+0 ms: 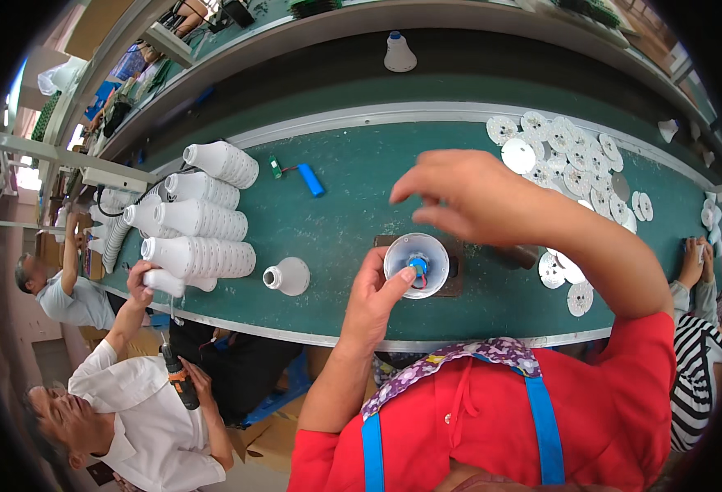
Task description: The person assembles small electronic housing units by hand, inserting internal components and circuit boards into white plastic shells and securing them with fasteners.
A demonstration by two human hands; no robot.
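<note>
My left hand grips a white lamp housing, its wide mouth turned up. The thumb reaches over the rim and presses on a blue battery with a red wire inside. Beneath the housing is a dark brown block on the bench. Above and to the right, my right hand hovers over the bench, fingers apart and nothing visible in them. Another white housing lies on its side left of my left hand. Farther back lies a blue battery wired to a small green circuit board.
Stacked white housings fill the bench's left side. Many round white LED boards are spread at the right. A dark cylinder lies under my right forearm. At the left, a co-worker's hand holds a power screwdriver. A shelf edge crosses the back.
</note>
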